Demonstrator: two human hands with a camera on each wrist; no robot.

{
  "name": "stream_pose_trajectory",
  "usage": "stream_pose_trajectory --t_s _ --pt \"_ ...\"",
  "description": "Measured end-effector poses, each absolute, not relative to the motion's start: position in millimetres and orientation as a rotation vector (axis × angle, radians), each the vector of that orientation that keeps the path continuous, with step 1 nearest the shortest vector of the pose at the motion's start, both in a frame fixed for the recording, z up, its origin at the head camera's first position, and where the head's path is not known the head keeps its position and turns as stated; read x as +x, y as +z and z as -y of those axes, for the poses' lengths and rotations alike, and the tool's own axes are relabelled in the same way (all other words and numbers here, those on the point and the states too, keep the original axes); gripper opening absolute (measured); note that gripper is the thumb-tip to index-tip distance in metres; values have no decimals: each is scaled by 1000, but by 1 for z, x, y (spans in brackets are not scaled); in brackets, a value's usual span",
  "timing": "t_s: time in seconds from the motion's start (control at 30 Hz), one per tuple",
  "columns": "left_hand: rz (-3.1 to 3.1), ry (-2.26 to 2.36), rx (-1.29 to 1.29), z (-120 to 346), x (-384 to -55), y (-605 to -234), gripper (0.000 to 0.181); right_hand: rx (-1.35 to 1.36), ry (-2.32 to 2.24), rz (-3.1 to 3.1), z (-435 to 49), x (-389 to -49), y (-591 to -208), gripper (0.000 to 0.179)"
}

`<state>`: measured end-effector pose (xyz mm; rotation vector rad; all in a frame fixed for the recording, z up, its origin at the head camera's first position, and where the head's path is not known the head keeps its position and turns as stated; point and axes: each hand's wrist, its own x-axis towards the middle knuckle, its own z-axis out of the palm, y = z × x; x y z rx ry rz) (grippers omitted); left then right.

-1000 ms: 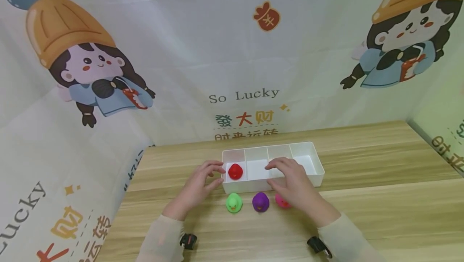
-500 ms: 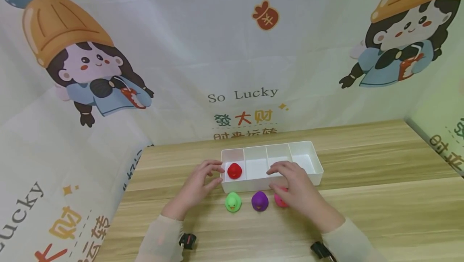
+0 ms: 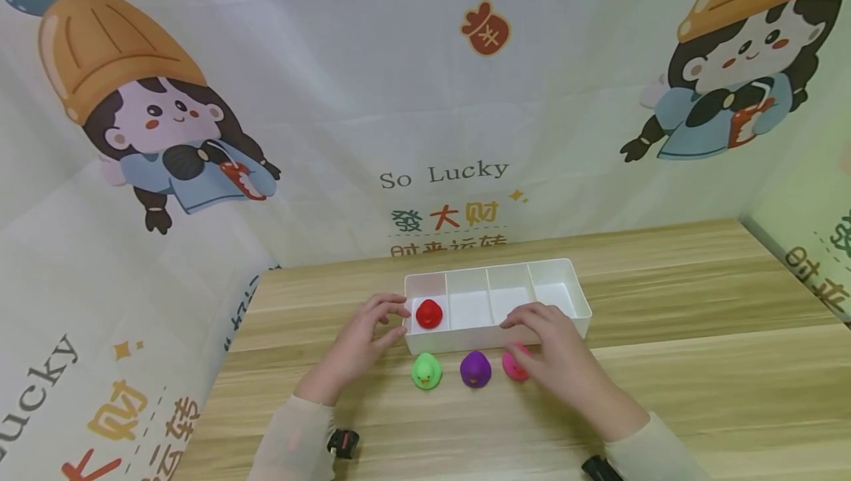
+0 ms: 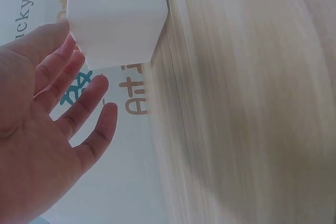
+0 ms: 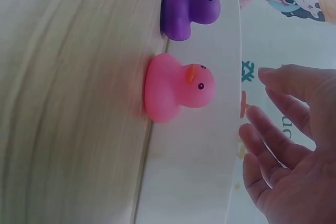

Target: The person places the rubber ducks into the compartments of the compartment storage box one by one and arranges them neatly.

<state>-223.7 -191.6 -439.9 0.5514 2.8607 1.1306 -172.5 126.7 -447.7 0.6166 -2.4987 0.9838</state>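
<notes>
A white box [image 3: 459, 340] with four compartments in a row stands on the table; a red rubber duck [image 3: 428, 314] sits in its leftmost one. In front of it are a green duck [image 3: 426, 371], a purple duck [image 3: 475, 369] and a pink duck [image 3: 515, 363], side by side. My left hand [image 3: 359, 340] is at the box's left end, fingertips right at the rim, fingers loosely spread. Above the pink duck and the box's front wall hovers my right hand [image 3: 555, 344], partly covering that duck in the head view. In the right wrist view its fingers [image 5: 278, 137] hold nothing.
The wooden table [image 3: 698, 385] runs back to a pale printed cloth [image 3: 346, 119] hung behind and at both sides. A dark strap piece [image 3: 343, 443] shows at the left sleeve, another [image 3: 600, 468] at the right.
My right hand has drawn back to the right and toward me, from over the box to above the pink duck. The left hand keeps its place at the box's end.
</notes>
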Motion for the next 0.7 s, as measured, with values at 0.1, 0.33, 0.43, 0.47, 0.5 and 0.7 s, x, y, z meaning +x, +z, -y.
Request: stream_pose_trajectory --t_s 0.1,0.33,0.43,0.47,0.5,0.7 --pt "-2853 1137 547 191 -224 -440 22 613 993 2515 -129 -169 -448 25" --pt "-2860 1124 543 191 -223 -440 23 607 1002 2563 -131 -163 -449 24" --pt "-2862 1128 542 192 -223 -440 23 616 998 2577 -131 -162 -449 25" --pt "-2862 1128 542 191 -223 -440 24 619 999 2582 -131 -161 -449 25" --pt "-2863 1131 544 191 -223 -440 24 625 999 2585 -131 -160 -450 25" --pt "-2869 1142 568 191 -223 -441 23 635 972 2612 -133 -157 -452 24"
